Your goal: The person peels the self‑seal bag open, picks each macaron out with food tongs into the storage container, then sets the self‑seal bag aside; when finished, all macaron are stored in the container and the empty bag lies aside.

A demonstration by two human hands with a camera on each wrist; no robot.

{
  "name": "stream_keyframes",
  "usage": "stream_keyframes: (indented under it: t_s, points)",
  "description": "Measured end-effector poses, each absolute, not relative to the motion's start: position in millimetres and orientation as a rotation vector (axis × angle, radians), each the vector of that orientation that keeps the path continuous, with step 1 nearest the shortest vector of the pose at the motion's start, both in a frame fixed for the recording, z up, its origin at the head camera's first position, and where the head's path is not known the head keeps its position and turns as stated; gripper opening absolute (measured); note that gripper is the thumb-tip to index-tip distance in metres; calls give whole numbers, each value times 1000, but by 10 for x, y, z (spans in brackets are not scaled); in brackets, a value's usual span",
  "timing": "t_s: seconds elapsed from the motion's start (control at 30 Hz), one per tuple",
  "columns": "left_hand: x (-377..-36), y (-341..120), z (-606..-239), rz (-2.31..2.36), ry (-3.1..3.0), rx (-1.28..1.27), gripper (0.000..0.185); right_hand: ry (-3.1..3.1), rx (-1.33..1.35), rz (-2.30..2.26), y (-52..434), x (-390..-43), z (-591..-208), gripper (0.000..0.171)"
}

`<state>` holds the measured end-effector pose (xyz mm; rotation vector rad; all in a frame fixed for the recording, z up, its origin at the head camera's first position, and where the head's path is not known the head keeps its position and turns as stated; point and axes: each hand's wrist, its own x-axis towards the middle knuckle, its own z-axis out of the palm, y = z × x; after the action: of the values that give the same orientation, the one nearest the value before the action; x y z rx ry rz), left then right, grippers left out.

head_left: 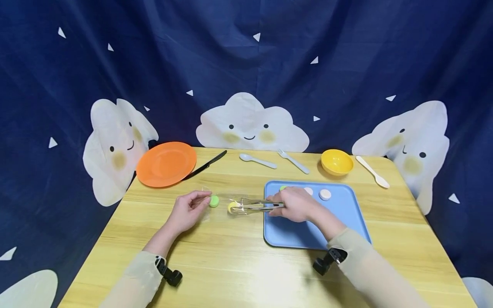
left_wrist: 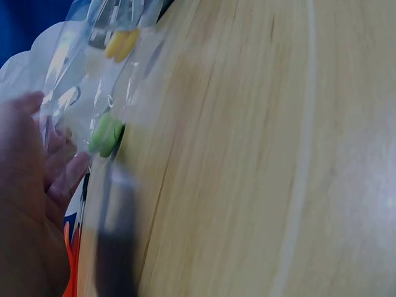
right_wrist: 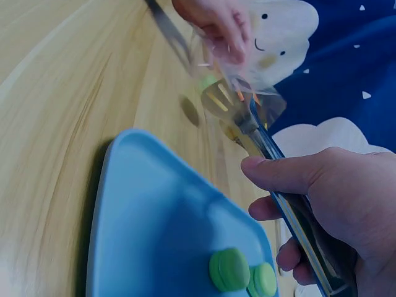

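My left hand (head_left: 188, 210) pinches the edge of a clear plastic bag (left_wrist: 83, 74) above the table. A green macaron (head_left: 214, 201) is inside the bag, close to my left fingertips. My right hand (head_left: 295, 204) grips metal tongs (head_left: 265, 207), thumb on one side and fingers on the other. The tongs point left, their tips at the bag and around a yellow macaron (left_wrist: 122, 44). In the head view the tips partly cover that macaron. Beneath my right hand lies a blue tray (head_left: 294, 235), with green macarons (right_wrist: 230, 270) and pale ones (head_left: 325, 195) near its far edge.
Along the back of the wooden table (head_left: 231, 265) lie an orange plate (head_left: 166, 164), a black knife (head_left: 206, 164), a grey spoon (head_left: 258, 161), a grey fork (head_left: 293, 161), a yellow bowl (head_left: 337, 162) and a white spoon (head_left: 372, 171). A dark blue curtain (head_left: 223, 51) hangs behind.
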<state>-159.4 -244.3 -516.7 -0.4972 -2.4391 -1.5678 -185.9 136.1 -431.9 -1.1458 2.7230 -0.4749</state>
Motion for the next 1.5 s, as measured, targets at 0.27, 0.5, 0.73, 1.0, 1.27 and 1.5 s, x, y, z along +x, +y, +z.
stream_keyframes:
  t_s: [0.27, 0.5, 0.73, 1.0, 1.27, 1.5]
  points:
    - [-1606, -2462, -5141, -1580, -2464, -560, 24, 2748, -1090, -481, 1597, -1785, -4257, 44]
    - [-1606, -2482, -5140, -1464, -2483, -550, 14, 2789, -1105, -512, 1833, -1737, -4214, 42]
    - [-1599, -2505, -5129, -1440, -2451, -563, 15, 2821, -1078, -568, 2099, -1664, -4139, 18]
    - [-1597, -2506, -5128, -1401, -2443, -560, 16, 2881, -1034, -625, 2452, -1557, -4061, 29]
    - [-1592, -2496, -5141, -1359, -2443, -569, 16, 2928, -938, -637, 2805, -1405, -4046, 45]
    - [-1590, -2496, -5136, -1426, -2458, -543, 15, 2964, -825, -588, 3103, -1264, -4132, 49]
